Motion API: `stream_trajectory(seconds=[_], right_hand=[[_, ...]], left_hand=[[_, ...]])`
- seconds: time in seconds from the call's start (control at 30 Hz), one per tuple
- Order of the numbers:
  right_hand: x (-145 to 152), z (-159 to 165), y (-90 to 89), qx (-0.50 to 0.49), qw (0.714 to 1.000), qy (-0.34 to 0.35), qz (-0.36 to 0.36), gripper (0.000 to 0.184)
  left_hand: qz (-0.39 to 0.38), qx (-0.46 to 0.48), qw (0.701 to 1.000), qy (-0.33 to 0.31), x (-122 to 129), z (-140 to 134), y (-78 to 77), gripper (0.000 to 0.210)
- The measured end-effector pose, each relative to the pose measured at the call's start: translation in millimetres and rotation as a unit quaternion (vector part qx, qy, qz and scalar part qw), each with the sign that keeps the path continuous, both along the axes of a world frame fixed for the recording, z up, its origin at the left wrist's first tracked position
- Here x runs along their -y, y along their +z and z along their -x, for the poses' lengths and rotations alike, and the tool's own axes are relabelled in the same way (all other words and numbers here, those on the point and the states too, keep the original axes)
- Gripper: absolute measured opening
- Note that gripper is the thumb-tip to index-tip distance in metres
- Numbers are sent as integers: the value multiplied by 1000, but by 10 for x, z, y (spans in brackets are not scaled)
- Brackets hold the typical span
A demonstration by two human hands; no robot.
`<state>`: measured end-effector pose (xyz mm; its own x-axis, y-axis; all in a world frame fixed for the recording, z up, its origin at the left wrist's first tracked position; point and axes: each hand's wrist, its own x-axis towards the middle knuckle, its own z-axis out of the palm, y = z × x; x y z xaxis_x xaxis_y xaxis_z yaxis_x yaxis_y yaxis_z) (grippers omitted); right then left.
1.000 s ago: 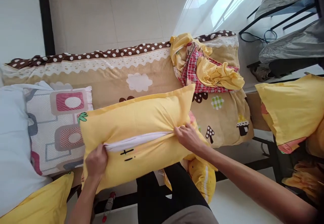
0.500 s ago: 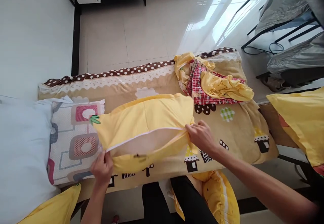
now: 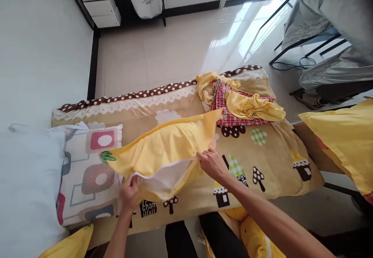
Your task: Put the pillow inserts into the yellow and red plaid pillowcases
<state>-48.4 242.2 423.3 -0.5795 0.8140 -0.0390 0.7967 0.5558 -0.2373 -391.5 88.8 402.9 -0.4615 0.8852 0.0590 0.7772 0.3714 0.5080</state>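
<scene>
Both my hands grip a yellow pillowcase (image 3: 171, 137) above the patterned bed sheet (image 3: 276, 164). My left hand (image 3: 129, 192) is closed on the left end of its zipped opening, and my right hand (image 3: 212, 162) pinches the right end. Between them the slit gapes and sags, showing the pale inside. A green leaf-shaped piece sticks out at the case's left corner. To the left, a pillow with pink and grey shapes (image 3: 100, 139) lies on the sheet, near my left hand.
A white pillow (image 3: 29, 180) fills the left side. Crumpled yellow and red-checked cloth (image 3: 247, 104) lies at the far right of the bed. Another yellow cushion (image 3: 346, 137) is at the right edge, and a yellow plush item (image 3: 256, 230) is below. A person's shoe (image 3: 310, 98) shows beyond.
My hands have come closer together, so the opening that was stretched nearly straight now droops. The pillowcase's far right corner has flared up. The camera view has shifted slightly.
</scene>
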Motion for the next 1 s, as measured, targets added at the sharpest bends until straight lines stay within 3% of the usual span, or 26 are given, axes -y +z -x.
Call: stream_trajectory(seconds=[0.13, 0.27, 0.4, 0.57, 0.67, 0.77, 0.9, 1.0], right_hand=[[156, -105, 118, -55, 995, -25, -74, 24], [169, 21, 65, -28, 998, -24, -52, 25], [207, -25, -90, 3, 998, -34, -49, 24], [502, -189, -357, 45, 999, 1, 5, 25], [498, -218, -410, 54, 998, -15, -5, 26], [372, -275, -267, 35, 997, -31, -66, 24], [262, -348, 88, 31, 995, -15, -98, 23], [312, -384, 278, 40, 994, -13, -98, 22]], left_hand=[[-72, -139, 984, 90, 152, 28, 101, 28], [-44, -81, 996, -8, 78, -89, -20, 36], [-75, -127, 989, 28, 161, -147, -180, 32], [-46, -112, 990, -70, 472, -189, -357, 37], [-62, -156, 985, -46, 500, -97, -400, 36], [-101, -215, 971, 21, 438, 54, -319, 28], [-143, -238, 960, 23, 381, 158, -113, 23], [-159, -231, 959, 38, 459, 195, -55, 19]])
